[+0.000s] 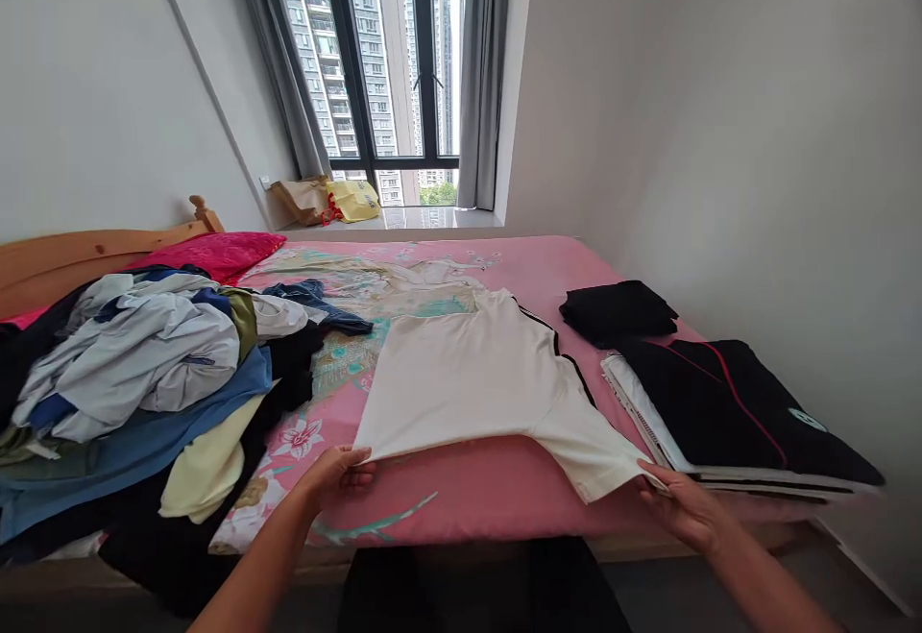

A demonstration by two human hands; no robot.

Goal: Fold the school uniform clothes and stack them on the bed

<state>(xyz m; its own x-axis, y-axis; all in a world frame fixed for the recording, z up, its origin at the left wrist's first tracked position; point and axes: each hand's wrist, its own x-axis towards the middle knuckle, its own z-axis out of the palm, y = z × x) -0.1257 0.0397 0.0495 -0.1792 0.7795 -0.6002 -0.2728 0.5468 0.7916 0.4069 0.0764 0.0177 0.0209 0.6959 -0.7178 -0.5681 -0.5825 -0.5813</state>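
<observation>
A white T-shirt (461, 374) with black trim along its shoulder and collar side lies spread on the pink floral bed, its hem to the left. My left hand (342, 474) pinches the near corner of the hem at the bed's front. At the near sleeve end, my right hand (681, 508) grips the white fabric, with part of the fingers hidden by it. Between the two hands the shirt's near side edge is drawn fairly straight, and the far sleeve rests on the bed.
A large heap of mixed clothes (144, 364) covers the left of the bed. On the right are a stack of folded garments (727, 412) and a folded black garment (616, 311). A red pillow (208, 254) lies by the wooden headboard (93, 254). Bags (352, 199) stand on the windowsill.
</observation>
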